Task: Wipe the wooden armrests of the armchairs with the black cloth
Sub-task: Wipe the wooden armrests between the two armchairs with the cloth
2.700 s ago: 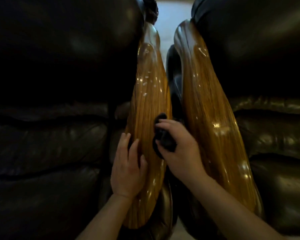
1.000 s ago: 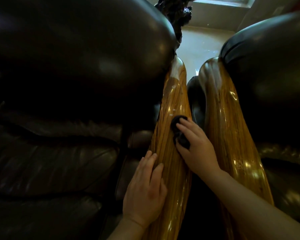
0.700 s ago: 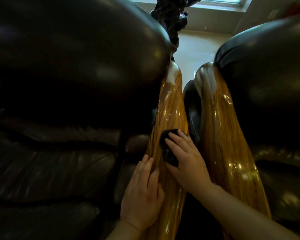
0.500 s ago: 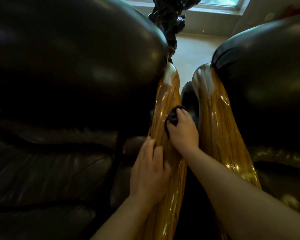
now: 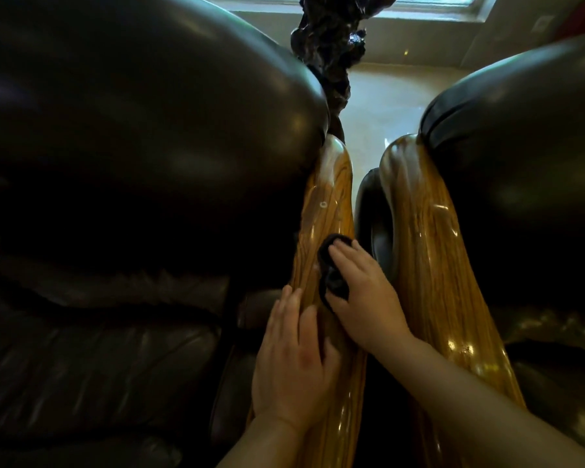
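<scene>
Black cloth [image 5: 331,275] pressed on left armrest [image 5: 328,211] under right hand [image 5: 368,298]; left hand [image 5: 293,359] flat, open.

We can see only part of the black cloth [image 5: 331,278]; the rest hides under our right hand [image 5: 368,298]. Our left hand [image 5: 291,363] covers some of the left wooden armrest [image 5: 331,197], and its low end runs off the bottom edge. The dark carved thing [image 5: 328,45] is cut off at the top.
</scene>
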